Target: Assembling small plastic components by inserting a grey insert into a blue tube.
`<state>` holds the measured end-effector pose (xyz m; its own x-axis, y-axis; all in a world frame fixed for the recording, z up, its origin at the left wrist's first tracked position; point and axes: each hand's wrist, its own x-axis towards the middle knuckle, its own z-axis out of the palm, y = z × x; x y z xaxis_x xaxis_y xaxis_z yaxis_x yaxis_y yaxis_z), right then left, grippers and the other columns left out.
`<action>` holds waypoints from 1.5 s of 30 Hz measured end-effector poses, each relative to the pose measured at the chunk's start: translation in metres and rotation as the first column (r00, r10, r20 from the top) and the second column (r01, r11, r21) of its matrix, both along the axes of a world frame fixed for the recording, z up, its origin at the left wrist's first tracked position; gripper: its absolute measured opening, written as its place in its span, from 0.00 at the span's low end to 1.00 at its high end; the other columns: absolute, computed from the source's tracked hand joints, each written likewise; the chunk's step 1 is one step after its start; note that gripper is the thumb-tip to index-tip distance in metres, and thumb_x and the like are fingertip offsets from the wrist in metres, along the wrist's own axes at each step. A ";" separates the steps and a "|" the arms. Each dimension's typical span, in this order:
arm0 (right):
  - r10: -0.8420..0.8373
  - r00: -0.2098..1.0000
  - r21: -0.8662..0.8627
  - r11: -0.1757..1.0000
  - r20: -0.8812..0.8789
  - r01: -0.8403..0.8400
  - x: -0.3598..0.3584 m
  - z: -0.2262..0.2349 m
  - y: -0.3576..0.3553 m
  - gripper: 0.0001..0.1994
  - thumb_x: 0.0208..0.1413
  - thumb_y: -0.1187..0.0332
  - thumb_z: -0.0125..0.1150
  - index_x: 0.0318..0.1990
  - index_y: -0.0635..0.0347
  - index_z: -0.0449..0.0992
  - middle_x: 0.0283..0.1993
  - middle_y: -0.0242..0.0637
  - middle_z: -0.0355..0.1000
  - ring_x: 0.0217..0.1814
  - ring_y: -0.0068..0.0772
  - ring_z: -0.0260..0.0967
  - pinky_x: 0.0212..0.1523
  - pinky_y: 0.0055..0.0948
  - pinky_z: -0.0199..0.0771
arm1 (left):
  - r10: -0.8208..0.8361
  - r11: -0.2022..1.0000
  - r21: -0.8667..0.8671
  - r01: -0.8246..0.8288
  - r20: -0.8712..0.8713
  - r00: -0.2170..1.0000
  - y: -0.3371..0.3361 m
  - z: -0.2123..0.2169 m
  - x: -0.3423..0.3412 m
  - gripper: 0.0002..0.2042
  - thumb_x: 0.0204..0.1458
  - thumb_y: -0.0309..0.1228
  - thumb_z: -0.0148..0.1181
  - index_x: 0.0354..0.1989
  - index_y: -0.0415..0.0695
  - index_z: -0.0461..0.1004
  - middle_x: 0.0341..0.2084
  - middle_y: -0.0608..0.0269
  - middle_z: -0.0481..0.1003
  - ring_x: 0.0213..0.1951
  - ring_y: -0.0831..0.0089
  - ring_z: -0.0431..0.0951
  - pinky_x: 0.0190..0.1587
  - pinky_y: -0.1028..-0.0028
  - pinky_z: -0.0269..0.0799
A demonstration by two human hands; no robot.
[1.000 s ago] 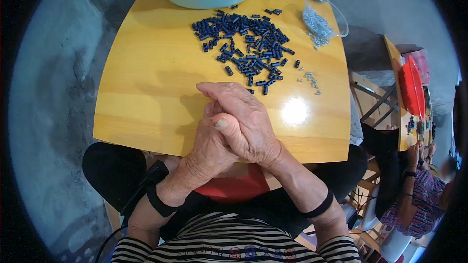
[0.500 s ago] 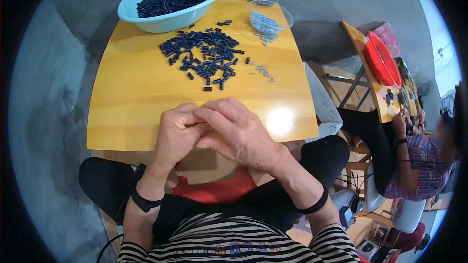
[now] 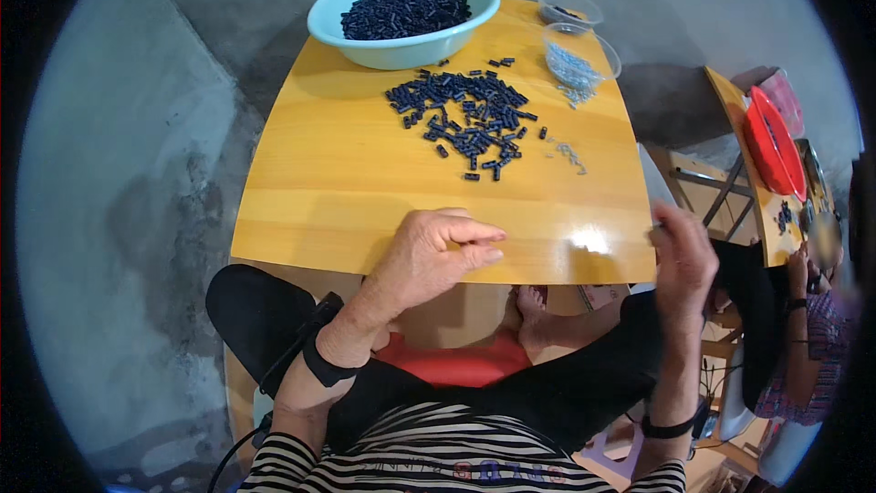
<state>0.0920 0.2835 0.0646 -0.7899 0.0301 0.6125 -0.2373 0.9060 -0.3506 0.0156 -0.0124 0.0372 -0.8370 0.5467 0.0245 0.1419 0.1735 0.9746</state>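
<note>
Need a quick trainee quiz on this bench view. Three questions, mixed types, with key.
1. True or false: from the person's seat, the light blue basin stands beyond the loose black connector-like pieces.

2. Multiple choice: the small silver pieces scattered on the wooden tabletop lie
A. left of the black pile
B. right of the black pile
C. between the black pile and the basin

3. Short answer: are the person's left hand and right hand touching or apart?

Key:
1. True
2. B
3. Apart; the left hand is over the tabletop's near edge, the right hand by its right edge.
</note>
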 end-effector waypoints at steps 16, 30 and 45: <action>0.023 0.964 -0.115 0.993 0.265 0.008 -0.039 0.006 0.038 0.16 0.51 0.82 0.56 0.49 0.67 0.74 0.49 0.45 0.72 0.41 0.32 0.74 0.41 0.28 0.74 | 0.176 0.865 -0.240 -0.441 -0.677 0.715 -0.020 -0.007 -0.063 0.12 0.45 0.25 0.61 0.39 0.37 0.78 0.38 0.52 0.77 0.44 0.56 0.75 0.48 0.65 0.71; 0.357 0.912 -0.237 0.921 0.203 -0.308 -0.091 -0.047 -0.081 0.09 0.47 0.80 0.60 0.38 0.65 0.76 0.37 0.47 0.74 0.39 0.48 0.74 0.39 0.35 0.75 | 0.024 0.876 -0.255 -0.410 -0.825 0.564 0.011 -0.011 -0.141 0.05 0.43 0.25 0.61 0.29 0.40 0.80 0.27 0.55 0.77 0.33 0.55 0.77 0.38 0.61 0.72; 0.311 0.941 -0.298 0.918 0.131 -0.262 -0.086 -0.056 -0.082 0.08 0.46 0.82 0.60 0.36 0.65 0.77 0.36 0.44 0.73 0.39 0.42 0.73 0.41 0.32 0.73 | 0.005 0.830 -0.333 -0.447 -0.797 0.604 0.037 -0.031 -0.162 0.04 0.38 0.27 0.66 0.25 0.45 0.81 0.24 0.58 0.76 0.34 0.57 0.75 0.39 0.61 0.71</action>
